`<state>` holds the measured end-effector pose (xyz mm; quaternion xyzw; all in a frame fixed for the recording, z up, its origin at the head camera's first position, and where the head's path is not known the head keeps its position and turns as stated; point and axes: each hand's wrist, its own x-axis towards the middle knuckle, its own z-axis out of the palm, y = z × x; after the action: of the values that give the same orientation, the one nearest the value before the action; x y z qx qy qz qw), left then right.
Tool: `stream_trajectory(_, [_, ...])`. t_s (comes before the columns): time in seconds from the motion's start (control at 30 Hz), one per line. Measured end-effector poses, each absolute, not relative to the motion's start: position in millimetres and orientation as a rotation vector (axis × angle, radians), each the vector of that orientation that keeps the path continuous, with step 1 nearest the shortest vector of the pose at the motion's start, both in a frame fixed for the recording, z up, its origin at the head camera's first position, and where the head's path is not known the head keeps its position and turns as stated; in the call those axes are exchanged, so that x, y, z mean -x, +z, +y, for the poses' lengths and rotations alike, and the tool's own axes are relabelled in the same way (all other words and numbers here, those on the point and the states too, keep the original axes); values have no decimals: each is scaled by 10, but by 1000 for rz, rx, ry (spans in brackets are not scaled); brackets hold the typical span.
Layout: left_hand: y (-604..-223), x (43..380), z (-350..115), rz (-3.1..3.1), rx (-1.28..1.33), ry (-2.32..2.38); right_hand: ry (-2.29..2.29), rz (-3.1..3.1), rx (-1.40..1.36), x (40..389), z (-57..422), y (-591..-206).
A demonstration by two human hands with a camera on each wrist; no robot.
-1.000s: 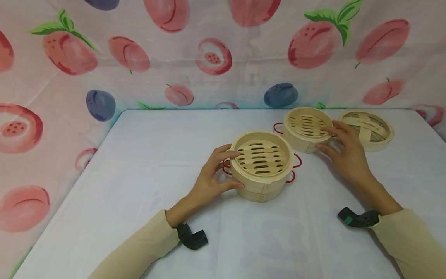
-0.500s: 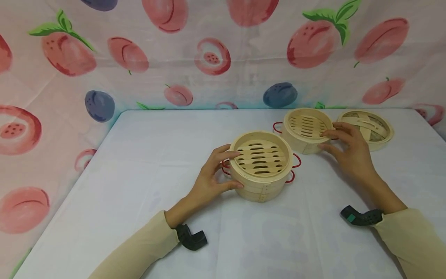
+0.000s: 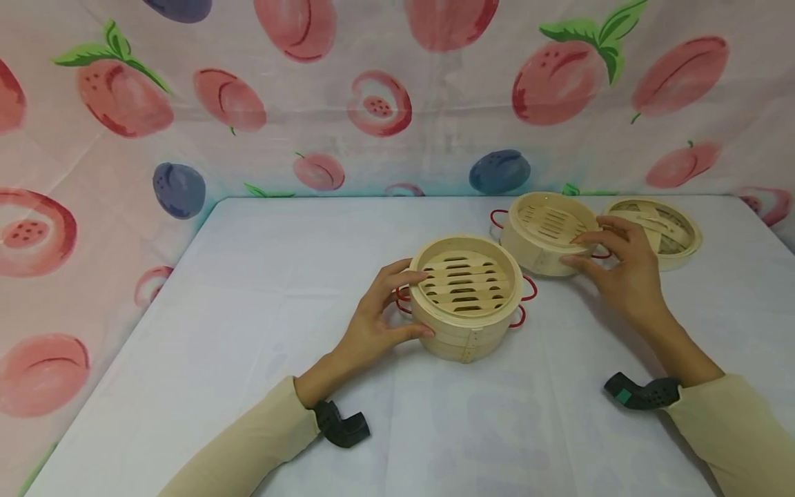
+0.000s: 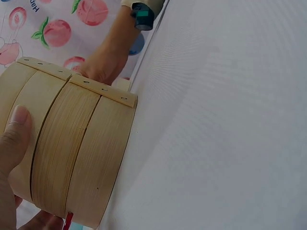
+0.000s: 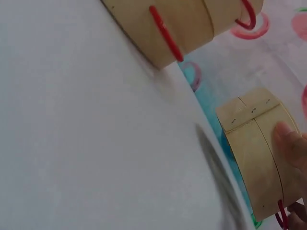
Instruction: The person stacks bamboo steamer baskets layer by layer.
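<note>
A stack of two bamboo steamer baskets (image 3: 475, 338) stands on the white table, slatted floor facing up and red loop handles at both sides. My left hand (image 3: 368, 323) grips the stack's left side, fingers over the rim and thumb (image 4: 15, 139) against the wall. Farther back and to the right, my right hand (image 3: 629, 273) holds a single bamboo steamer basket (image 3: 539, 257) by its right side. In the right wrist view that basket (image 5: 256, 158) is raised, with a shadow on the cloth beside it. My right thumb (image 5: 290, 143) presses its wall.
A woven bamboo steamer lid (image 3: 673, 259) with a strap handle lies at the back right, behind the right hand. White cloth (image 3: 261, 290) covers the table. A fruit-print curtain (image 3: 447, 103) hangs along the back edge and the left side.
The single basket has tilted and turned slightly in my right hand, and its right red handle now shows. My left hand and the stack have stayed put.
</note>
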<state>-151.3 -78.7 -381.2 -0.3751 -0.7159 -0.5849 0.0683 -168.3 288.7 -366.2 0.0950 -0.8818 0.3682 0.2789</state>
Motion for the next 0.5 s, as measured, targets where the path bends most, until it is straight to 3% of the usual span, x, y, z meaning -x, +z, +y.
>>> stream_trajectory(0.5, [-3794, 1502, -784, -2157, 1140, -1751, 1207, -2325, -189, 1499, 2670, -3167])
